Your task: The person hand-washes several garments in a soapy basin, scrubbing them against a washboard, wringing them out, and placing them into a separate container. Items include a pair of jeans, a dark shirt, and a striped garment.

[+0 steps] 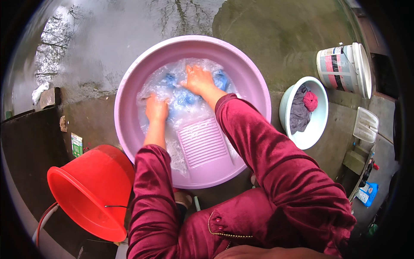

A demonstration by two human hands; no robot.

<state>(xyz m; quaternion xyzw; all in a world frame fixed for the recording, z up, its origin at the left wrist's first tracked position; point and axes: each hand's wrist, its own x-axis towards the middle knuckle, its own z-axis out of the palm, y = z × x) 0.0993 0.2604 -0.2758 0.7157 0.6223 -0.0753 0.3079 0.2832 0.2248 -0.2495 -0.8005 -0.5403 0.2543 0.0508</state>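
Note:
A large pink plastic basin (194, 181) with a built-in ridged washboard (203, 142) holds sudsy water. Blue cloth (186, 97) lies partly under the suds in several places. My left hand (157, 108) is dipped at the left of the water, its fingers mostly hidden by suds. Further up and to the right, my right hand (199, 79) is spread over the water between patches of the blue cloth, fingers apart. Whether its palm touches the cloth cannot be seen.
An orange-red bucket (90, 191) lies tipped at the lower left. To the right a pale basin (312, 136) holds dark grey cloth (299, 113) and a crimson bundle (310, 101). Beyond it are a paint-type bucket (344, 69), a clear plastic tray (366, 124) and a blue packet (367, 193).

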